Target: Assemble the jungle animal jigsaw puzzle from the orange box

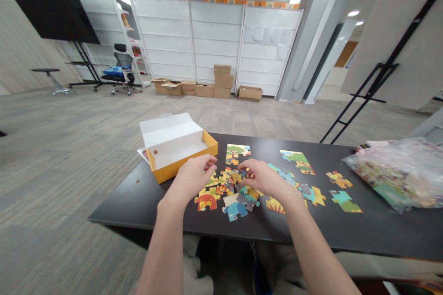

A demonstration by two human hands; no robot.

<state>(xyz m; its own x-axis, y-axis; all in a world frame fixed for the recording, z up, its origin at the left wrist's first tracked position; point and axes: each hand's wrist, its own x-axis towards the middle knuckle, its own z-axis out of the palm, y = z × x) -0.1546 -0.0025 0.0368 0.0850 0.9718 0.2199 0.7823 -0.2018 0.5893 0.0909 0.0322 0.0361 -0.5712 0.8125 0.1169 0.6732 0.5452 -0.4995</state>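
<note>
Jigsaw puzzle pieces with cartoon animals and plants lie on the black table (138, 198). My left hand (195, 175) hovers over the left side of the loose pile, beside the yellow box, fingers bent and apart, with nothing visible in them. Over the pile's right side is my right hand (265, 177), fingers curled and thumb apart; no held piece can be made out. Between the hands lies a yellow-orange piece (228, 179). Nearer me are a red lion piece (206, 200) and a blue piece (235, 210). A joined tree section (238, 150) sits beyond them.
The open yellow box (183, 159), white inside, stands at the table's far left. To the right are a joined green section (298, 160), an orange piece (339, 179), a green section (346, 202) and a clear plastic bag (404, 173). Cardboard boxes (223, 81) stand by the shelves.
</note>
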